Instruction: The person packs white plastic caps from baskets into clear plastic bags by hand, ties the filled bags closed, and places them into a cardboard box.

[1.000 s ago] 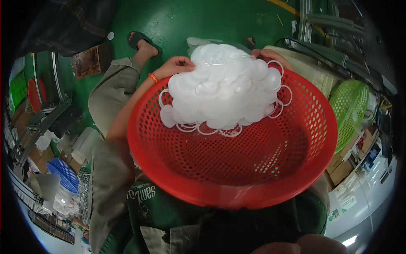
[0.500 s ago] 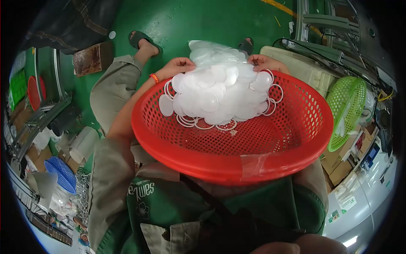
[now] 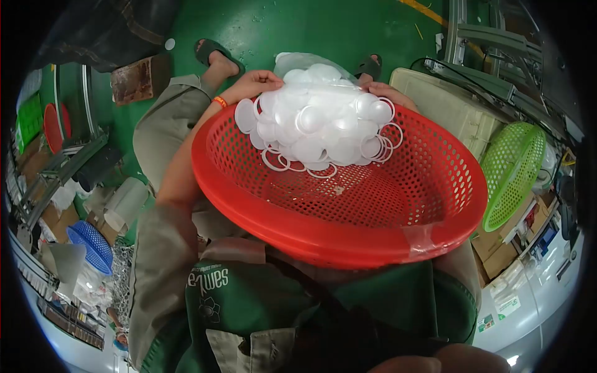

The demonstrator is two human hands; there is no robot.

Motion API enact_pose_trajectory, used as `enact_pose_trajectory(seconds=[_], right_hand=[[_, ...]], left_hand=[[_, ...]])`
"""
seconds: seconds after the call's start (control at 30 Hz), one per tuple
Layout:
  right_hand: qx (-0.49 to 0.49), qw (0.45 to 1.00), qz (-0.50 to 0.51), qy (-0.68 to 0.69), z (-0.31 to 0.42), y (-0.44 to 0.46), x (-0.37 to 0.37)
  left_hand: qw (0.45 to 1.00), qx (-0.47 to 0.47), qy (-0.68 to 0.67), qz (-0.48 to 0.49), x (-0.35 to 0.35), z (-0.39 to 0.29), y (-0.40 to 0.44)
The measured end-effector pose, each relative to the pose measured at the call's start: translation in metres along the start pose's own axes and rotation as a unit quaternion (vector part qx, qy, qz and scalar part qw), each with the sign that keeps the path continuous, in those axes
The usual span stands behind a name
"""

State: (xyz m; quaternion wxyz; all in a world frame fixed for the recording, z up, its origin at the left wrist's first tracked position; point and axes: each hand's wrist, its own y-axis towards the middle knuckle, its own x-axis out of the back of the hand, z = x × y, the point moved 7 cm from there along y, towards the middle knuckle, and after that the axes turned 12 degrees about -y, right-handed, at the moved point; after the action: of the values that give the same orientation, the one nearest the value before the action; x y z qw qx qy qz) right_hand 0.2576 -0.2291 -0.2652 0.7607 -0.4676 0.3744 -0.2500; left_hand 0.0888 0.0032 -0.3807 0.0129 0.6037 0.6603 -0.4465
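A red perforated plastic basket (image 3: 348, 239) rests tilted on my lap. At its far side lies a heap of thin white translucent discs (image 3: 323, 121), with several white rings (image 3: 273, 160) along the heap's near and side edges. Behind and partly over the discs is a clear plastic bag (image 3: 309, 60), which also has discs in it. My left hand (image 3: 254, 84), with an orange wristband, pinches the bag's left edge. On the other side my right hand (image 3: 388, 91) grips the bag's right edge at the basket rim; its fingertips are partly hidden.
To the right stand a beige bin (image 3: 429, 102) and a green perforated basket (image 3: 513, 177). On the left are a blue basket (image 3: 91, 245), metal frames and a brown block (image 3: 141, 79) on the green floor. Another person's dark clothing (image 3: 106, 28) shows at top left.
The red basket has turned slightly, its tape patch shifting right. The heap of discs has been drawn a little farther from me and bunched up. Both hands still hold the bag.
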Motion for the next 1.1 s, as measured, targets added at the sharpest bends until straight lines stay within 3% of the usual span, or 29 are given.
enact_pose_trajectory(seconds=[0.03,0.1,0.2,0.23,0.3,0.33,0.37,0.5,0.53,0.63,0.77,0.83,0.93,1.03,1.1], right_hand=[[0.061,0.997,0.021,0.036,0.004,-0.004,-0.003],[0.050,0.997,-0.003,0.053,0.009,-0.014,-0.010],[0.224,0.968,0.097,-0.061,0.019,-0.002,0.012],[0.144,0.987,0.076,0.020,0.021,-0.014,-0.005],[0.055,0.997,0.037,0.042,0.027,-0.022,-0.017],[0.055,0.997,0.036,0.044,0.015,-0.010,-0.002],[0.054,0.996,0.077,0.009,0.000,0.014,0.020],[0.025,0.973,0.200,-0.113,0.007,0.033,0.020],[0.043,0.978,0.100,-0.180,0.029,0.000,0.000],[0.109,0.916,0.170,-0.346,0.041,0.055,0.056],[0.107,0.922,0.169,-0.333,0.048,0.044,0.056],[0.139,0.931,0.140,-0.306,0.053,0.032,0.054],[0.186,0.937,0.110,-0.273,0.060,0.036,0.054],[0.202,0.952,0.074,-0.219,0.020,0.033,0.066],[0.237,0.954,0.050,-0.178,0.008,0.042,0.064]], left_hand=[[1.000,-0.001,-0.009,-0.015,0.002,-0.003,0.002],[0.999,-0.009,-0.009,-0.038,0.009,-0.014,0.007],[0.997,-0.028,0.026,-0.060,0.010,-0.028,0.001],[0.998,-0.025,0.026,-0.059,0.008,-0.024,-0.001],[0.992,-0.009,-0.105,-0.064,0.005,-0.016,-0.005],[0.992,-0.043,-0.103,-0.051,0.009,-0.001,0.001],[0.996,-0.083,-0.010,-0.040,0.008,0.010,0.008],[1.000,-0.006,-0.003,0.008,-0.002,0.051,0.013],[0.998,-0.012,-0.055,0.013,-0.003,0.049,0.012],[0.990,-0.081,-0.111,0.017,-0.007,0.023,0.008],[0.990,-0.128,-0.034,0.049,-0.013,0.000,0.010],[0.996,-0.069,-0.058,0.025,-0.008,0.017,0.014],[0.995,-0.096,0.021,0.007,0.004,0.020,0.003],[0.992,-0.057,-0.107,-0.027,0.002,-0.009,-0.018],[0.995,-0.067,0.068,-0.040,-0.009,-0.006,-0.013]])
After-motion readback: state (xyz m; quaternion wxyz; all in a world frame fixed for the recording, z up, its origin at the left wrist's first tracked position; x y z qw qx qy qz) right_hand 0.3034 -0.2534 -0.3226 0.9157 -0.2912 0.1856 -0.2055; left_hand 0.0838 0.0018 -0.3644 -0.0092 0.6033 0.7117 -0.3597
